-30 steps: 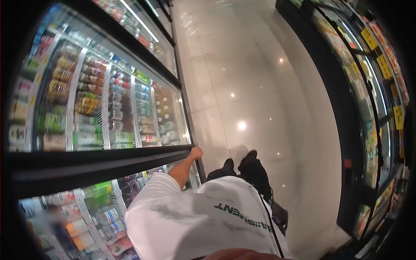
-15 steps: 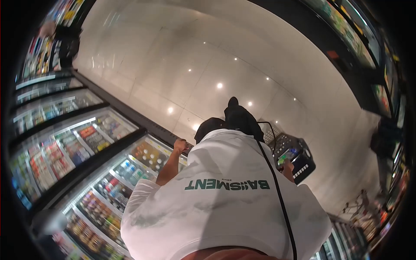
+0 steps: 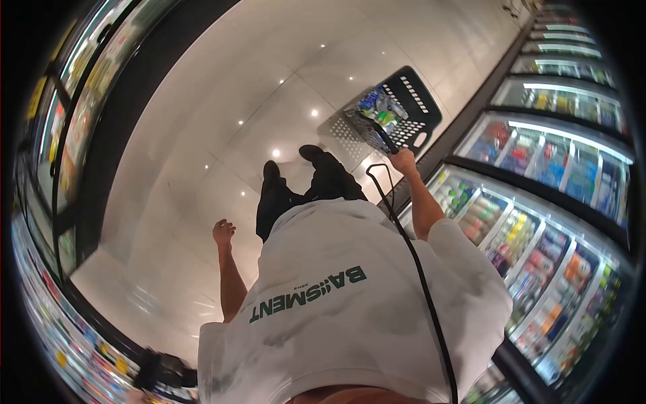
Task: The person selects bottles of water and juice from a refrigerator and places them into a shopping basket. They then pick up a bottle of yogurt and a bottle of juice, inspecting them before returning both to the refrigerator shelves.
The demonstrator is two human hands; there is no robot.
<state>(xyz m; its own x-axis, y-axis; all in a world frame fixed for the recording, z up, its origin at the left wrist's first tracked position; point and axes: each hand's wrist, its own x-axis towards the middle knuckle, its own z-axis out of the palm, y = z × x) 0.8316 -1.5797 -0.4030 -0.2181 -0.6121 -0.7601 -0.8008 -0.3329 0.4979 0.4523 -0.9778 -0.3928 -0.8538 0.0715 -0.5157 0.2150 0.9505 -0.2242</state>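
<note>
My right hand is closed around the handle of a dark shopping basket, which hangs over the floor ahead and to the right. Inside the basket lie several packaged items, blue, white and green; their labels are too small to read. My left hand hangs out to the left over the floor, fingers loosely curled and apart, with nothing in it. A black cable runs down over my white shirt and loops near my right wrist.
Glass-doored coolers with lit shelves of packaged goods line the right side. More shelves stand at the left, behind a dark edge. A dark, blurred shape is at the lower left. Pale glossy floor lies between.
The view has turned, and the lit coolers at the left are replaced by coolers at the right. The basket has swung forward and up in view. My left hand is now away from the cooler edge.
</note>
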